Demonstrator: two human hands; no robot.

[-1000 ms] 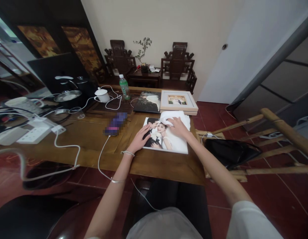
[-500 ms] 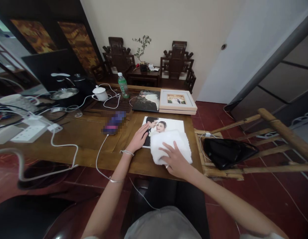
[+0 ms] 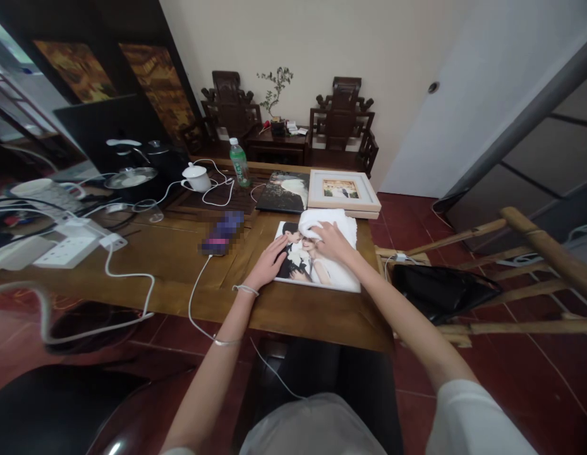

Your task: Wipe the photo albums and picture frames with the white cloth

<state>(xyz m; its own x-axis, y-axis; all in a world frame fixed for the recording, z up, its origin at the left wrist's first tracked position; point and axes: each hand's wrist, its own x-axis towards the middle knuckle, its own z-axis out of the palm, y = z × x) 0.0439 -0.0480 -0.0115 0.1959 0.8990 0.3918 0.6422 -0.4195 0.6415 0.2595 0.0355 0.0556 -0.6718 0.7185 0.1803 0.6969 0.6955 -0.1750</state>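
A photo panel [image 3: 299, 260] with a picture of a couple lies flat on the wooden table before me. My left hand [image 3: 265, 264] rests on its left edge, fingers stretched out and flat. Across the panel's upper right part, my right hand [image 3: 335, 242] presses down on a folded white towel [image 3: 346, 221], its fingers bent over the cloth. The towel covers the top right corner of the picture. Just behind it are a dark photo panel [image 3: 278, 194] and a pale-framed photo [image 3: 369, 189] that seems stacked on another frame.
Left of the panel lies a phone [image 3: 222, 235] on a white cable. Farther back stand a green bottle [image 3: 239, 165] and a lidded white cup [image 3: 197, 179]. Power strips [image 3: 68, 249] and cables crowd the table's left. A bamboo chair [image 3: 525, 240] holding a black bag [image 3: 435, 287] stands right.
My right hand has slid the towel away from me, from the panel's lower right to its upper right, uncovering the lower picture. My left hand stays on the left edge.
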